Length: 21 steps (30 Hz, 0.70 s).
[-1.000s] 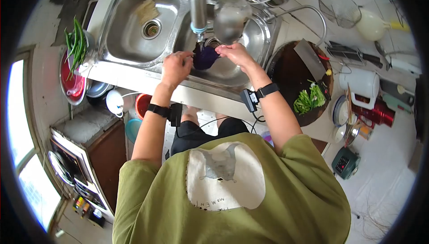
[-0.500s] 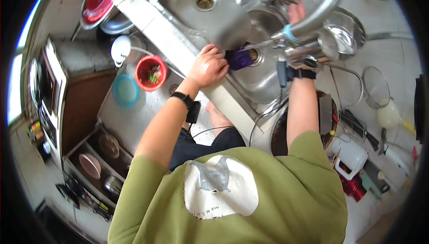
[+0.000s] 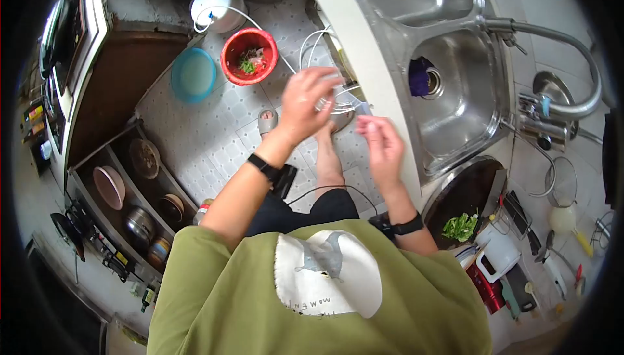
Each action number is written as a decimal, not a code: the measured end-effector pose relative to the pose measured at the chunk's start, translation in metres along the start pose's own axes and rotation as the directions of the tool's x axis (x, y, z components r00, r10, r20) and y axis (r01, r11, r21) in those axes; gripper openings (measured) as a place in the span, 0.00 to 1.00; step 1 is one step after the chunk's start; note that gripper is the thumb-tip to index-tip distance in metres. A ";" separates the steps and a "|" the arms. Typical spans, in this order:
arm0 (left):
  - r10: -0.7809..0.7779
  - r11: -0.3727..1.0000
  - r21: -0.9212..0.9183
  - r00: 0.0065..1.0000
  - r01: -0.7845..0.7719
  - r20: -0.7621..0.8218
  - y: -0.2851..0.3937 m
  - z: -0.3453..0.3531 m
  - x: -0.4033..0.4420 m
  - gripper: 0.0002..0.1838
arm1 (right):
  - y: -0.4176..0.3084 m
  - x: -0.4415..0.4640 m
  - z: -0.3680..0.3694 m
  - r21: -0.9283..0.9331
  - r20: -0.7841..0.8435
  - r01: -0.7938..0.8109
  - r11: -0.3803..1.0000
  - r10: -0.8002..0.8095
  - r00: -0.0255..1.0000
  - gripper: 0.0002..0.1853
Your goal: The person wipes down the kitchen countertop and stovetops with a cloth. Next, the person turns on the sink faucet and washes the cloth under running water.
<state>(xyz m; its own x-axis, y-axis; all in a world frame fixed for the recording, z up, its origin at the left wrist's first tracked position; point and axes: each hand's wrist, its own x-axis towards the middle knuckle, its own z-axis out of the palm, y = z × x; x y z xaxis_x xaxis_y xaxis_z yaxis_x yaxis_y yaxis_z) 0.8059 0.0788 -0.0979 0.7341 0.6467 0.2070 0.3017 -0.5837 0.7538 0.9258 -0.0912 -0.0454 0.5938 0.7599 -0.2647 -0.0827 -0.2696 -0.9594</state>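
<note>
Head view: the left hand (image 3: 307, 105) hovers over the floor (image 3: 205, 131) left of the sink (image 3: 465, 118), fingers spread and slightly blurred, gripping nothing visible. The right hand (image 3: 382, 149) is closer to the sink, by the counter (image 3: 398, 111) along its left side, fingers loosely curled, also with nothing visible in them. A purple item (image 3: 419, 77), perhaps cloth, lies inside the sink beside its drain (image 3: 434, 85). Relaxed fingers and small movements seem best, right knuckles clear of the counter edge. The roomiest space looks to be left of the sink, though a red bucket (image 3: 231, 62) stands there. A round board (image 3: 452, 199) crowds the sink's near end; the tap (image 3: 595, 75) curves along its right.
</note>
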 end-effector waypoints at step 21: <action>-0.585 0.806 0.008 0.797 0.593 -0.151 -0.211 -0.043 -0.147 0.20 | 0.380 0.303 0.007 0.256 -0.356 -0.589 0.766 0.641 0.680 0.28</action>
<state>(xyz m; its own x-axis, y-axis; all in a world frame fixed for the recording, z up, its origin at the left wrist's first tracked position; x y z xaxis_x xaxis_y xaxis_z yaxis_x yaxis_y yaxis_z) 0.6081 0.1278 -0.2611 0.3167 0.9310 -0.1816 0.6826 -0.0908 0.7251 1.0687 0.0403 -0.4904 0.6353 0.1329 -0.7607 -0.6182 -0.5027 -0.6042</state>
